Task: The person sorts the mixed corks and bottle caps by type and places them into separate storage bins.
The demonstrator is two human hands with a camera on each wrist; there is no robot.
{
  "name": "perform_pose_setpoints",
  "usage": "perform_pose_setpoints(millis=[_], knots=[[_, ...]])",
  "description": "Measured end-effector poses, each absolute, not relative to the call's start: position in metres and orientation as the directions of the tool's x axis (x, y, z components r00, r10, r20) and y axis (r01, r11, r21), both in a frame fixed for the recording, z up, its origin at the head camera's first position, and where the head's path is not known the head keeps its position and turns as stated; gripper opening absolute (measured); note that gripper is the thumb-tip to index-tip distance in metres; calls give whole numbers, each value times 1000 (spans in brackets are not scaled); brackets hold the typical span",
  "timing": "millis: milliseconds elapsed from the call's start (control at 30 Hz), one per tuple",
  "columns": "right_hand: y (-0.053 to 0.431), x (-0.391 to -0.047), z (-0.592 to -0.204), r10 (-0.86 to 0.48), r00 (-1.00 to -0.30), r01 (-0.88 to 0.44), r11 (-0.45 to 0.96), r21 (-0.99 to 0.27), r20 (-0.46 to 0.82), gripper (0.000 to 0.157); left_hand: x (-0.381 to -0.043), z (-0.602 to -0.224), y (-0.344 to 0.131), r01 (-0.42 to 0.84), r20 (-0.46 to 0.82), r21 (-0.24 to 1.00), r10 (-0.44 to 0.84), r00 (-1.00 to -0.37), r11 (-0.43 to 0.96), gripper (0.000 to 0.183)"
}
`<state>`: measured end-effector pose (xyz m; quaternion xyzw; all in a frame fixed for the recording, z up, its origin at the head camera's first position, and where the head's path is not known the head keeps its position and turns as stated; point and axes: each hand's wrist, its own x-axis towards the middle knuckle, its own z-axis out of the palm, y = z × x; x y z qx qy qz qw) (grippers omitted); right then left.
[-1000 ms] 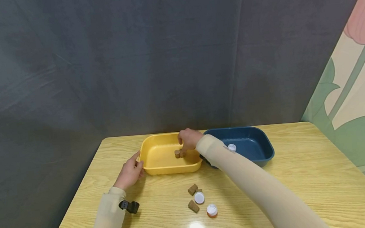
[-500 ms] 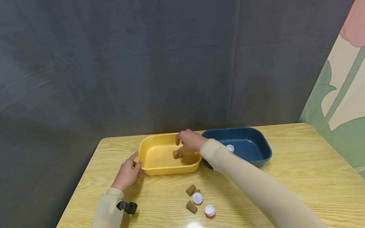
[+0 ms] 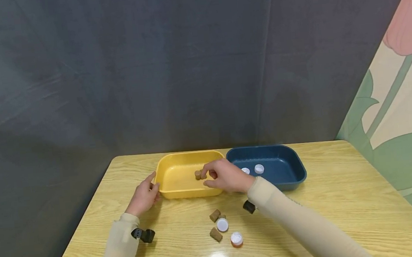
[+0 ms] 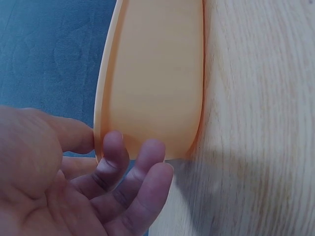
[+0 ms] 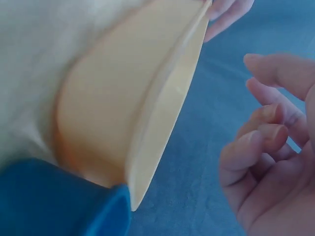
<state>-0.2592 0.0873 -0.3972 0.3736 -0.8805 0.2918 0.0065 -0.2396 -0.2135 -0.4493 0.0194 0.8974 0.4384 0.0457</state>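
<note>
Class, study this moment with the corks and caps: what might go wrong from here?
1. A white cap lies close beside corks on the table, so fingers reaching for one might knock another.
2. The right hand appears over the right end of the yellow tray; it might brush the rim and jolt the two corks inside.
3. The left hand touches that tray's left end; a push could slide it against the blue tray.
</note>
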Motion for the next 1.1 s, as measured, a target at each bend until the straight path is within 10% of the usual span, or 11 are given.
perform_pose_setpoints(millis=[1100], knots=[[161, -166, -468, -695, -719, -550, 557, -622, 12, 22, -241, -445, -214, 2, -67, 782, 87, -994, 623, 56]])
